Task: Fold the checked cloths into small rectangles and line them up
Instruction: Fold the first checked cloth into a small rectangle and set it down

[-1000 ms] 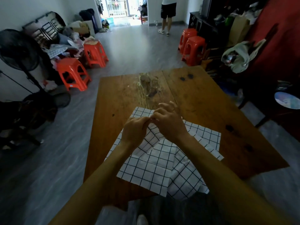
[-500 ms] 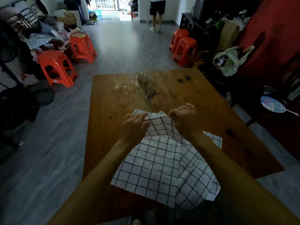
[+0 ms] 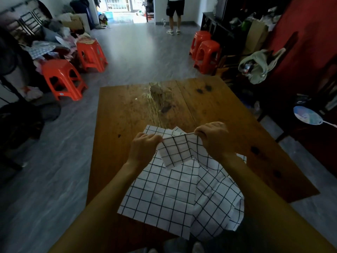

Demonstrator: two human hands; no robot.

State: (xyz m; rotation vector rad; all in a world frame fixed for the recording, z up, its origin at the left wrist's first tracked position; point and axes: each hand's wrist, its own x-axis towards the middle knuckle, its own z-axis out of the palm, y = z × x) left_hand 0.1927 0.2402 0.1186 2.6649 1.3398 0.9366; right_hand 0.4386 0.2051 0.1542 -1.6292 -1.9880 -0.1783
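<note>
My left hand (image 3: 144, 148) & right hand (image 3: 213, 137) both pinch the checked cloth's (image 3: 175, 152) top edge taut betw. them; rest drapes below onto wooden table (image 3: 218, 110).

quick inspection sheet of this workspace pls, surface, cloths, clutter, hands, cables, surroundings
surface: wooden table, worn and scuffed patch in the middle of its far part, dark spots on the right.
job's things: checked cloths lie unfolded and overlapping at the near edge, one drooping over it; none folded yet.
clutter: nothing seen on the table besides the cloths.
grippers: left hand and right hand each pinch the top edge of a raised cloth, stretched between them.
cables: nothing seen.
surroundings: orange stools on both sides, piled clothes at left, a person standing by the far doorway, a round fan at right.
</note>
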